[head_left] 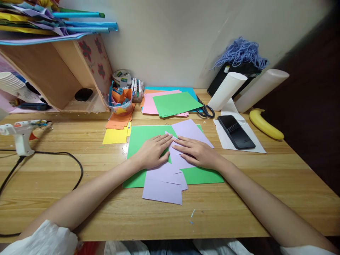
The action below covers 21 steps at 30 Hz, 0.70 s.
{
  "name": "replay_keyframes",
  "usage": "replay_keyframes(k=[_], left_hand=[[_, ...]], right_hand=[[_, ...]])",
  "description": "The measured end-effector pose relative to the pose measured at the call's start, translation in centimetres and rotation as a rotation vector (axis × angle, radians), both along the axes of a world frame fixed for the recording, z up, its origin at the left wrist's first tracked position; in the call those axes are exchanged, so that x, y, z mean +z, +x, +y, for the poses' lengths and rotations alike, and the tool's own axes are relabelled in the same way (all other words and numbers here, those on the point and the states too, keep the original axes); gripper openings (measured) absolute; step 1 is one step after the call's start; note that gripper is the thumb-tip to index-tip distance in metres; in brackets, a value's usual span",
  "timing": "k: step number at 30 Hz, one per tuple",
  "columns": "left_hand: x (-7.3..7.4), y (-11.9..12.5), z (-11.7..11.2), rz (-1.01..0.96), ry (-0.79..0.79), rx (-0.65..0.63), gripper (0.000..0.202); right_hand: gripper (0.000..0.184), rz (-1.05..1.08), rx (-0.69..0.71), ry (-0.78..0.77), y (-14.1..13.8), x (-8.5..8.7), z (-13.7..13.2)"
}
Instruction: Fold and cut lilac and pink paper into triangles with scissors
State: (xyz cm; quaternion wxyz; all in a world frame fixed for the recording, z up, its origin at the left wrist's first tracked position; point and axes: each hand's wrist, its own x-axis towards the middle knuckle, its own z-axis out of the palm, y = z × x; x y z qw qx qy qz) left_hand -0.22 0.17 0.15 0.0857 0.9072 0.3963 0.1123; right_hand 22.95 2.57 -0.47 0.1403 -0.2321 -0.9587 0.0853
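Observation:
Several pieces of light purple paper (pixel 162 189) overlap on a large green sheet (pixel 138 136) in the middle of the wooden table. My left hand (pixel 154 151) lies flat with outstretched fingers, partly on the green sheet and partly on the purple paper. Pressed flat on the purple pieces is my right hand (pixel 195 151), its fingers pointing toward the left hand's fingertips. Neither hand grips anything. The hands hide parts of the paper beneath them. One purple piece reaches past the green sheet's near edge.
At left lies a white glue gun (pixel 22 136) with its black cord. Behind the papers are stacked coloured sheets (pixel 177 102), black-handled scissors (pixel 205 111) and a cup of paper scraps (pixel 120 102). On the right are a phone (pixel 236 132), a banana (pixel 265 124) and white rolls (pixel 227 91).

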Motion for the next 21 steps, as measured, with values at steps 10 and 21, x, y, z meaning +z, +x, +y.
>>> replay_keyframes(k=[10,21], left_hand=[[0.4,0.0,-0.1,0.006,-0.024,0.019,0.052],[0.4,0.0,0.0,-0.003,-0.024,0.018,0.051]], right_hand=[[0.044,-0.022,-0.033,-0.034,-0.1,0.2,-0.1],[0.039,0.048,-0.081,-0.108,0.1,1.2,-0.2]])
